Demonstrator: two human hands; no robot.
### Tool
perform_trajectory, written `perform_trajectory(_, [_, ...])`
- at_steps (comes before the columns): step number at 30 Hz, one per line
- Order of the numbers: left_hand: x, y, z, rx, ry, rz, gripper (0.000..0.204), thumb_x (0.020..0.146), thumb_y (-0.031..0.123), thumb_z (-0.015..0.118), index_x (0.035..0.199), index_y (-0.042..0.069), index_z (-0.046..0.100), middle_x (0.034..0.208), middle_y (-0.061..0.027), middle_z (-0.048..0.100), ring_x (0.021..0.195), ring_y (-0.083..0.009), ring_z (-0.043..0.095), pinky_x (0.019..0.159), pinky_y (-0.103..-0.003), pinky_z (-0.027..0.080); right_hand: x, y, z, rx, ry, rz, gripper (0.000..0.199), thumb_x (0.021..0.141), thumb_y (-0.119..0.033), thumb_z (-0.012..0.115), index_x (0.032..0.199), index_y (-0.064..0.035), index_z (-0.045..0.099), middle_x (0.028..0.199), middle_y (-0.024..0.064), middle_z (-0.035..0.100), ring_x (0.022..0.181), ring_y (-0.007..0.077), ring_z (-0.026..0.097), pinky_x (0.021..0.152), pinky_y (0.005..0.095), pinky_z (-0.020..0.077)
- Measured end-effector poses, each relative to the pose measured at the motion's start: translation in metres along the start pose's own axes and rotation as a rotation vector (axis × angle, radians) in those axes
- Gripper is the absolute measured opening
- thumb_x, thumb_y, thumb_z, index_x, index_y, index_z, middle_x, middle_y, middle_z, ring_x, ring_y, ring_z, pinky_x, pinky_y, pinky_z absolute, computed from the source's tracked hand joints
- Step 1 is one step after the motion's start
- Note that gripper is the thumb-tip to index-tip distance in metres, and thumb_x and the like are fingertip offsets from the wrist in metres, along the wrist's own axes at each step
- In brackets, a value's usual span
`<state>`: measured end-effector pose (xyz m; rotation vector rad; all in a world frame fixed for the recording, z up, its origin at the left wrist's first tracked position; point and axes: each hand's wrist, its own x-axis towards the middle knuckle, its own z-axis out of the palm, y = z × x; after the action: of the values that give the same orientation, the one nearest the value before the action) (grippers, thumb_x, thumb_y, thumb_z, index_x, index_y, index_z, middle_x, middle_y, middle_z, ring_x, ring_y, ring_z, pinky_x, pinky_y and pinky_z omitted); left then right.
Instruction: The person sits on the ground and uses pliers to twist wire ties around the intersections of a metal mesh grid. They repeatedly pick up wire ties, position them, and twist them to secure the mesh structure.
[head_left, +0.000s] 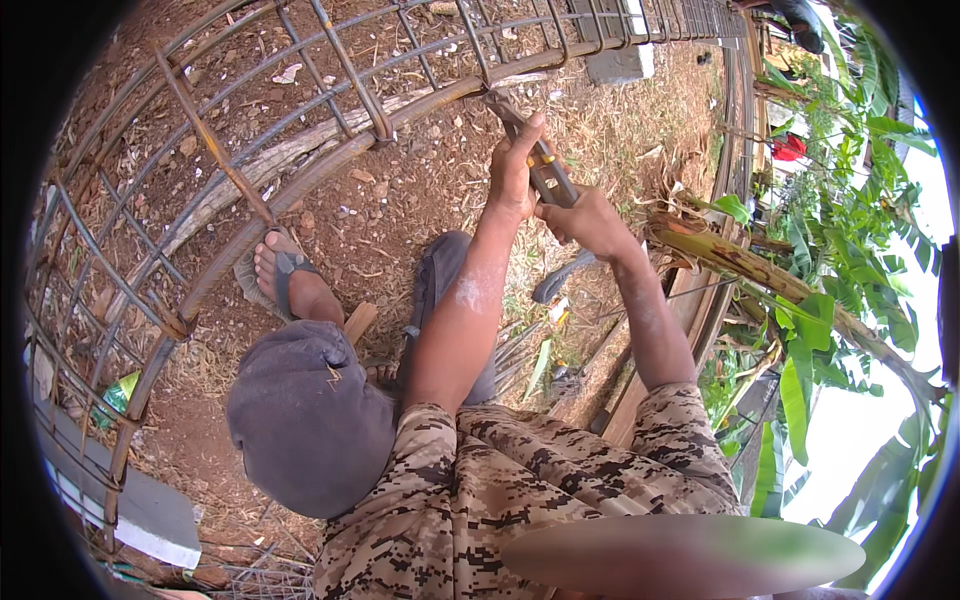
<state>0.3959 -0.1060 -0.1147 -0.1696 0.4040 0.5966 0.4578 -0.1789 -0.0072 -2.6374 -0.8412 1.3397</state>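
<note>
Gripping worn metal pliers (545,170), both hands (555,195), rusty ribbed rebar cage (300,110)

- Bare red-brown soil (400,215) underfoot, scattered with dry leaves, straw and small stones.
- A weathered wooden log (270,160) lies across the dirt, running under the metal grid.
- One foot in a grey strapped sandal (283,283) is planted on the ground, just beside that log.
- A grey concrete block (618,64) sits at the far end, up top.
- Lush green banana leaves (800,390) crowd the right side, with a thick cut stalk (740,262) angling through them.
- Something red (788,148) shows among the foliage; too small to identify.
- A green scrap (118,392) lies low on the left.
</note>
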Motion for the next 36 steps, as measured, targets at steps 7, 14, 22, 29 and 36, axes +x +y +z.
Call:
perform_trajectory(7, [-0.002,0.022,0.035,-0.326,-0.066,-0.201,0.037,0.095,0.032,0.062,0.071,0.017,0.038,0.056,0.0044,0.028,0.05,-0.0111,0.033,0.052,-0.035,0.038,-0.014,-0.026,-0.048,0.462,-0.49,0.204,0.033,0.09,-0.033,0.071,0.094,-0.0009,0.061,0.079,0.0141,0.066,0.071,0.0206,0.067,0.058,0.0354,0.0533])
perform_trajectory(14, [0.02,0.005,0.083,-0.322,0.433,-0.041,0.034,0.094,0.034,0.061,0.078,0.013,0.039,0.059,0.0021,0.03,0.047,-0.0126,0.034,0.046,-0.035,0.036,-0.031,-0.045,-0.028,-0.938,0.528,-0.259,0.045,0.078,-0.029,0.066,0.106,0.0053,0.061,0.094,0.0246,0.068,0.086,0.0378,0.068,0.074,0.0469,0.053])
perform_trajectory(22, [-0.002,0.008,0.023,-0.125,0.09,-0.053,0.042,0.088,0.047,0.069,0.095,0.006,0.059,0.077,-0.007,0.056,0.084,-0.0252,0.068,0.083,-0.044,0.055,0.007,-0.012,-0.057,0.459,-0.552,0.173,0.031,0.087,-0.028,0.075,0.084,0.0009,0.064,0.067,0.0069,0.063,0.058,0.0167,0.066,0.052,0.0302,0.0534])
perform_trajectory(29, [0.009,0.011,0.064,-0.201,0.301,-0.123,0.038,0.095,0.039,0.062,0.073,0.016,0.04,0.059,0.0035,0.032,0.047,-0.0124,0.034,0.051,-0.037,0.039,-0.027,-0.037,-0.044,-0.353,0.013,-0.258,0.048,0.085,-0.032,0.072,0.111,0.0046,0.054,0.087,0.0196,0.068,0.073,0.031,0.07,0.068,0.0388,0.0577])
perform_trajectory(36, [-0.004,0.006,0.042,-0.063,0.233,-0.035,0.061,0.084,0.062,0.068,0.096,0.003,0.056,0.074,-0.01,0.064,0.061,-0.0231,0.065,0.063,-0.041,0.058,-0.024,-0.009,-0.028,-0.192,-0.059,-0.036,0.05,0.092,-0.039,0.062,0.117,0.0039,0.054,0.087,0.0198,0.067,0.069,0.0342,0.068,0.057,0.041,0.053])
